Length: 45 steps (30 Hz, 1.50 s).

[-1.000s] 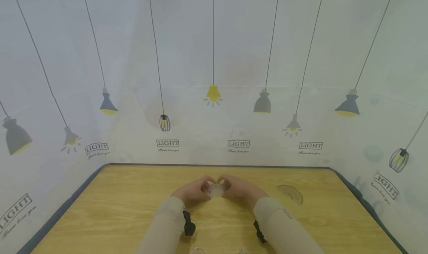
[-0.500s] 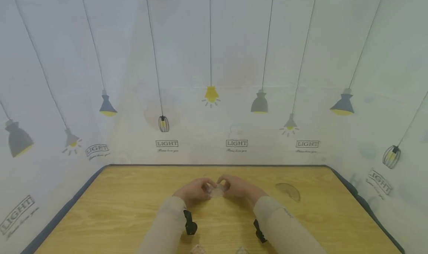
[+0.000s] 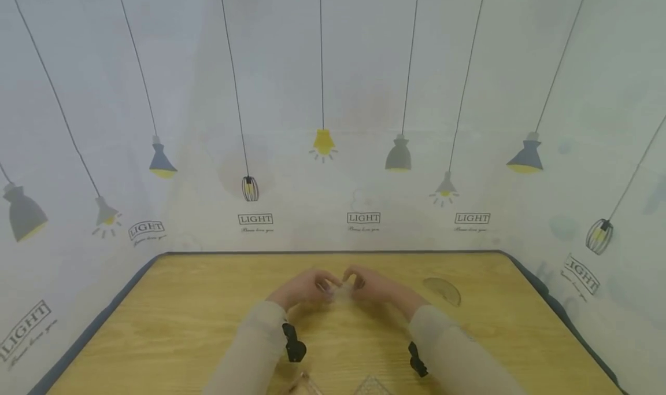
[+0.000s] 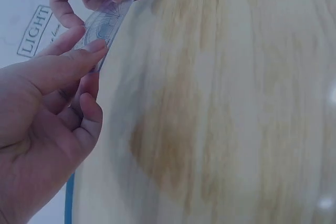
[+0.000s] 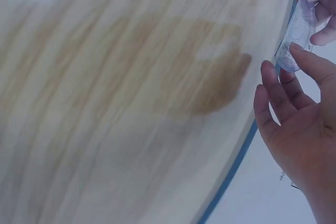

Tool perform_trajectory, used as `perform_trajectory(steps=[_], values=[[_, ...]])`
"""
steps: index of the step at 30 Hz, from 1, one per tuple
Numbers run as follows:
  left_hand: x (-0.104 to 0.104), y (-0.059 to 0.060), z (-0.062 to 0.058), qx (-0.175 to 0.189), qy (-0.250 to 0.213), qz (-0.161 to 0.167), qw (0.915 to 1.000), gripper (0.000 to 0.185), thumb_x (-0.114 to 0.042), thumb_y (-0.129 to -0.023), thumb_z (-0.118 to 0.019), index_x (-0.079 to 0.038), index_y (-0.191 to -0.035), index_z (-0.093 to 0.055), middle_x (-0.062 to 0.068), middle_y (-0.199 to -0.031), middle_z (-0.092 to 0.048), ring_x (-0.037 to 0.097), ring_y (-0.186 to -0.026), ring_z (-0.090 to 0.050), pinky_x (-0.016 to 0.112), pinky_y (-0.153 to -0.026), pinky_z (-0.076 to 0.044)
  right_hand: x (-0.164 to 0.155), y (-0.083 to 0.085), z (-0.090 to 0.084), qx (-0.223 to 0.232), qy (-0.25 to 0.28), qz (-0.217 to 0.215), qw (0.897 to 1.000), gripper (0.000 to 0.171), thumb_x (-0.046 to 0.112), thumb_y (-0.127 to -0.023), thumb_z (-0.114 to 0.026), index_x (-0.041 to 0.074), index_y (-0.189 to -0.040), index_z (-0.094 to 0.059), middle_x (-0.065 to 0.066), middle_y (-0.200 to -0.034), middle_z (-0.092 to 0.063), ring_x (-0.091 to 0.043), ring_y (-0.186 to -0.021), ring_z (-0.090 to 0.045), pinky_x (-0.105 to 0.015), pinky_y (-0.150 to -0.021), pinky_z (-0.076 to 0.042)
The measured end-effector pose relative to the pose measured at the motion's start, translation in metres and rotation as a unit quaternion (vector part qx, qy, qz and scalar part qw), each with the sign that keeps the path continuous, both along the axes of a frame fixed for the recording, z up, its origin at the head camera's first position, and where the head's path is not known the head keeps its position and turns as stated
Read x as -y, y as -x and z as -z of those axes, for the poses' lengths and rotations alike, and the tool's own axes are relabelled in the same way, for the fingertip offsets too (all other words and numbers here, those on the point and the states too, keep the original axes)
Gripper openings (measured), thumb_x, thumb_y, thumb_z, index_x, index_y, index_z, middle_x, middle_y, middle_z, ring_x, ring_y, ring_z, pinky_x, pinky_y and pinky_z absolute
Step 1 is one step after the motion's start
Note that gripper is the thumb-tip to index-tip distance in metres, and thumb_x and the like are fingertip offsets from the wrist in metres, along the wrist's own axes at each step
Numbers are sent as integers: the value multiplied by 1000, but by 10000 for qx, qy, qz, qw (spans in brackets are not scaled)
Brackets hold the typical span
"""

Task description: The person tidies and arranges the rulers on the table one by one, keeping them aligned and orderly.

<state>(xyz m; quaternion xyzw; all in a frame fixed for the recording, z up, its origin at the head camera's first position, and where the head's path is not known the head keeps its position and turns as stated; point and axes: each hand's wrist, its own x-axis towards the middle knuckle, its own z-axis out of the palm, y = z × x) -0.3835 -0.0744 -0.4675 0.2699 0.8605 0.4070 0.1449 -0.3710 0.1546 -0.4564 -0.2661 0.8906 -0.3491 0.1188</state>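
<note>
A small clear plastic protractor point(image 4: 108, 22) with a printed curved scale is held between both hands above the table. My left hand point(image 3: 304, 287) pinches one end, with the thumb on its face and fingers behind, as the left wrist view shows. At the other end, my right hand point(image 3: 372, 285) pinches it between thumb and fingers. In the right wrist view the protractor point(image 5: 299, 30) appears tilted, and the right hand's point(image 5: 304, 103) other fingers are spread loosely below it. In the head view it looks faint between the fingertips.
Another clear half-round protractor point(image 3: 442, 291) lies flat on the wooden table point(image 3: 182, 320), right of the hands. Two clear angular pieces point(image 3: 372, 386) show at the bottom edge, partly cut off. A printed cloth wall point(image 3: 291, 181) encloses the back and sides.
The protractor between the hands shows less of its face than before, as if tilted. Both hands stay on it. The head view has shifted slightly, showing more of the near angular pieces.
</note>
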Motion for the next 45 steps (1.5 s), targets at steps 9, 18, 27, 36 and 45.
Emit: perform_trajectory(steps=[9, 18, 27, 36, 45], values=[[-17, -8, -14, 168, -219, 327, 9991, 33, -4, -85, -74, -17, -115, -70, 0, -100, -67, 14, -92, -62, 35, -82, -52, -23, -12, -15, -253, -154, -133, 9995, 37, 3, -88, -69, 14, -120, -55, -6, -102, -61, -23, -96, -59, -43, -84, -51], [-35, -20, -22, 151, -263, 537, 9981, 32, -4, -83, -76, -18, -112, -71, 0, -94, -69, 13, -87, -64, 34, -81, -52, -44, -30, -24, -374, -70, -316, 9988, 35, 4, -88, -69, 14, -118, -55, 1, -92, -59, -16, -88, -57, -39, -81, -50], [-51, -34, -23, 119, -239, 593, 9979, 30, -6, -83, -77, -21, -108, -71, -6, -89, -68, 11, -83, -64, 29, -77, -52, -63, -53, -32, -448, -96, -369, 9983, 34, 7, -91, -67, 13, -122, -54, 2, -92, -59, -16, -89, -58, -36, -78, -50], [-71, -48, -21, 159, -591, 544, 9966, 31, -1, -83, -75, -18, -108, -71, -3, -87, -68, 11, -79, -64, 27, -72, -53, -83, -67, -34, -305, 169, -424, 9985, 35, 5, -92, -65, 10, -124, -51, -1, -90, -59, -19, -86, -59, -34, -77, -50], [-87, -62, -21, 411, -688, 591, 9950, 26, -1, -88, -69, -17, -108, -71, -5, -85, -68, 10, -76, -65, 29, -73, -52, -101, -80, -31, -529, 339, -573, 9964, 33, 4, -90, -68, 9, -119, -54, 2, -83, -58, -12, -78, -59, -29, -72, -53]])
